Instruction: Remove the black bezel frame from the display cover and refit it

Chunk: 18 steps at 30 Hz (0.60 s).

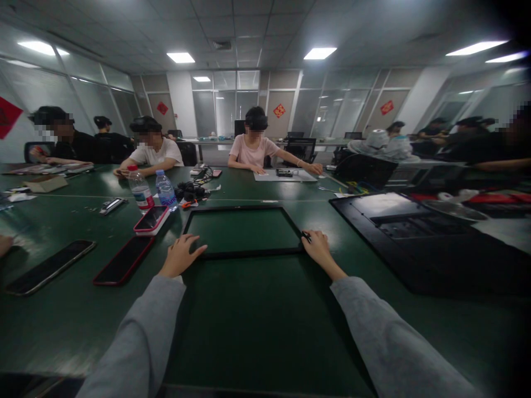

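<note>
A thin black rectangular frame (249, 254) lies flat on the green table in front of me, and the tabletop shows through its middle. My left hand (181, 255) rests by its left side, palm down, fingers spread and thumb pointing inward toward the near left corner. At the right side, my right hand (318, 247) has its fingers curled together next to the frame's edge. A small dark piece (306, 237) shows at those fingertips; its kind is too small to make out.
Left of the frame are a pink-edged phone (151, 219), a red-edged phone (124, 260), a dark phone (50, 266) and two bottles (166, 190). A large black panel (398, 243) lies at right. Across the table, a person (254, 146) works at a white sheet (269, 177).
</note>
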Each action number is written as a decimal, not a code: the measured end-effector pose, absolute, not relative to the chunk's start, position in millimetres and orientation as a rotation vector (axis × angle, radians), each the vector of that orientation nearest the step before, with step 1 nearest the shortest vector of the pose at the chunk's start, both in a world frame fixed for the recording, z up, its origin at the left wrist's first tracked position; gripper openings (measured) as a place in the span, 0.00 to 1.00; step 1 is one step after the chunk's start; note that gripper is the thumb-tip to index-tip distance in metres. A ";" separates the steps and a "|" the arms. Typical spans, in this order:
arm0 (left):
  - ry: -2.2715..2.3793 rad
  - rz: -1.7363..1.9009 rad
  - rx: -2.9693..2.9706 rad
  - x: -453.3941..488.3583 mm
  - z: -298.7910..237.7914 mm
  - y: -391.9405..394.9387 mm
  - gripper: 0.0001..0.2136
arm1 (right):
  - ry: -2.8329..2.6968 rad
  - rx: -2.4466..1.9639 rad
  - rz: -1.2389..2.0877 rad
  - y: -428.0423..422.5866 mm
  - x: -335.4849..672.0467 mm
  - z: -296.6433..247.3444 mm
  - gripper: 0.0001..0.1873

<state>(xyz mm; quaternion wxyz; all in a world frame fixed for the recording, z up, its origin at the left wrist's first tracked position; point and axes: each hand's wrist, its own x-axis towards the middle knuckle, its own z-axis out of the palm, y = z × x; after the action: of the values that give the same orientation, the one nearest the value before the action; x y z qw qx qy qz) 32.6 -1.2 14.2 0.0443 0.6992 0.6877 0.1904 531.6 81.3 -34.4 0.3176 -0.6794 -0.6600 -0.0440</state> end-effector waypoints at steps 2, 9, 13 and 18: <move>2.033 0.528 2.166 33.5 16.7 -3.6 0.33 | -1.748 -1.760 -0.116 81.1 531.8 -34.0 0.20; 1.896 0.517 2.206 33.9 25.1 -8.8 0.29 | -1.762 -1.662 -0.073 75.5 529.7 -24.0 0.20; 1.909 0.580 2.195 34.9 27.1 -9.0 0.26 | -1.706 -1.640 -0.148 66.5 536.0 -10.8 0.20; 2.018 0.592 2.104 39.0 34.3 -13.7 0.27 | -1.472 -1.723 -0.476 45.7 579.8 17.1 0.22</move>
<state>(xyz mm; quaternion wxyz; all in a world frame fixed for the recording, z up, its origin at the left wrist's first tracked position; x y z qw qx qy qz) 39.0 -13.7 34.3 0.0835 0.7048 0.6760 0.1985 579.8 45.7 17.1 0.4012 -0.6815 -0.5823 -0.1884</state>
